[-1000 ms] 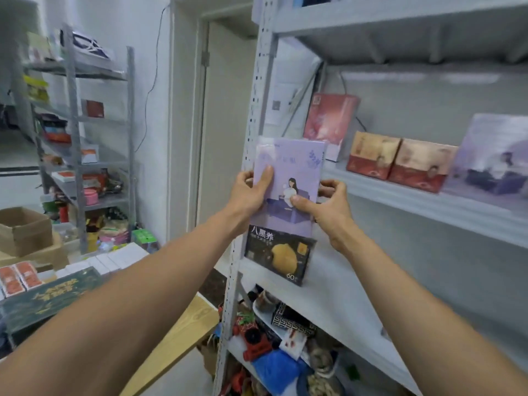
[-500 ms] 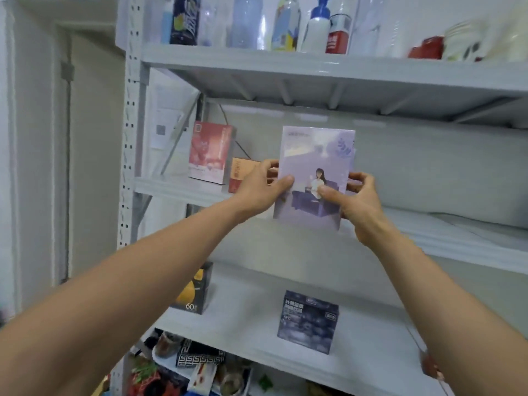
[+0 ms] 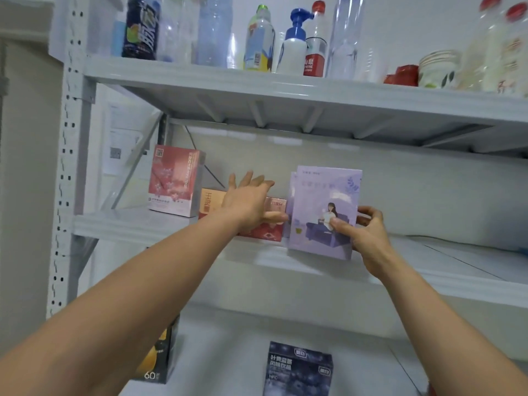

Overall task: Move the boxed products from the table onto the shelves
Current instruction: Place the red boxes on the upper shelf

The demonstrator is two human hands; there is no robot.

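Your right hand (image 3: 368,238) grips the purple box (image 3: 323,195) upright at the shelf (image 3: 143,224) front edge, your left hand (image 3: 245,201) spread open before the red box (image 3: 268,235); releasing early may tip it off.

Orange box (image 3: 211,202): right part hidden behind the left hand (image 3: 248,205).
Black box (image 3: 163,364): mostly behind the left forearm (image 3: 128,295).
Dark blue box (image 3: 298,370): base cut by bottom edge.
Right hand (image 3: 368,241): fingertips partly behind the lavender box (image 3: 325,195).
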